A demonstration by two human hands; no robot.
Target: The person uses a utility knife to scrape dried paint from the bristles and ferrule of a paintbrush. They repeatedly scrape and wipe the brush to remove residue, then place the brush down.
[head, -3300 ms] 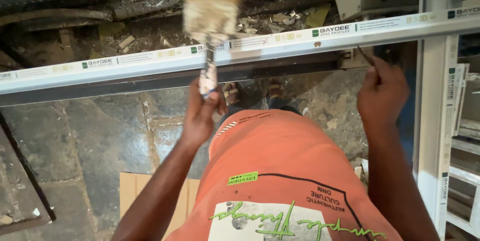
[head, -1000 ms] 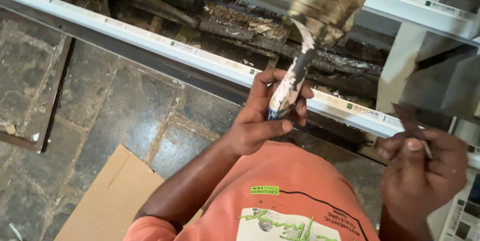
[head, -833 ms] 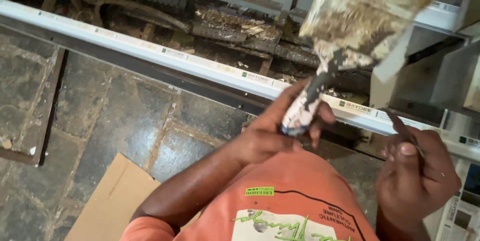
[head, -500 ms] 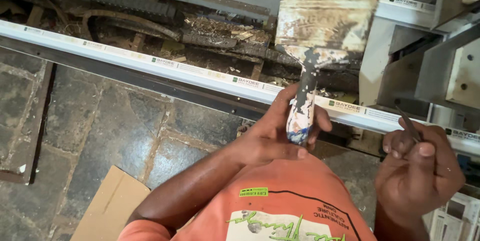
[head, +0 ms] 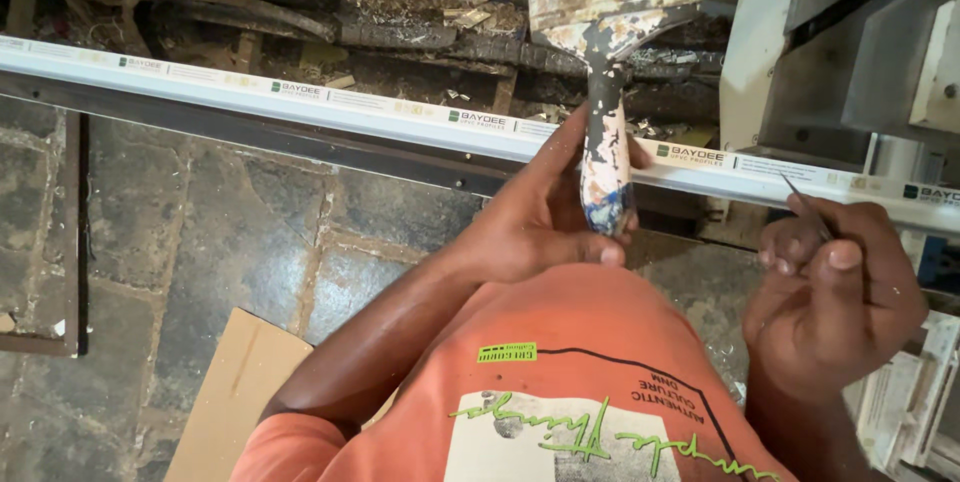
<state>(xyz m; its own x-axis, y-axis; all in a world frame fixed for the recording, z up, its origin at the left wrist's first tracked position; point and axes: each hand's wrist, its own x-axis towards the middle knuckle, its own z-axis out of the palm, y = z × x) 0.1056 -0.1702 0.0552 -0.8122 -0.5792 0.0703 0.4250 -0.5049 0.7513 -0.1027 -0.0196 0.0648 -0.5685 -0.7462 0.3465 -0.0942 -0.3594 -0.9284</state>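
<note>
My left hand (head: 545,222) grips the paint-stained handle of a wide, worn brush (head: 610,32), held upright with its bristles up near the camera. The brush stands in front of a long white plastic profile (head: 330,102) that runs across the view from left to right. My right hand (head: 835,287) is closed around a thin dark metal tool (head: 805,204), whose tip points up toward the profile's right part. Both hands hover just in front of the profile, above my orange shirt.
Behind the profile lies a heap of dusty rubber strips and shavings (head: 420,17). White frame pieces (head: 770,42) stand at the upper right, more white profiles (head: 915,402) at the lower right. Dark stone floor (head: 180,232) with a cardboard sheet (head: 235,392) lies below left.
My view has swung from the left back to the right and closer. The brush has turned more upright in my left hand. My right hand with the thin tool has risen toward the profile.
</note>
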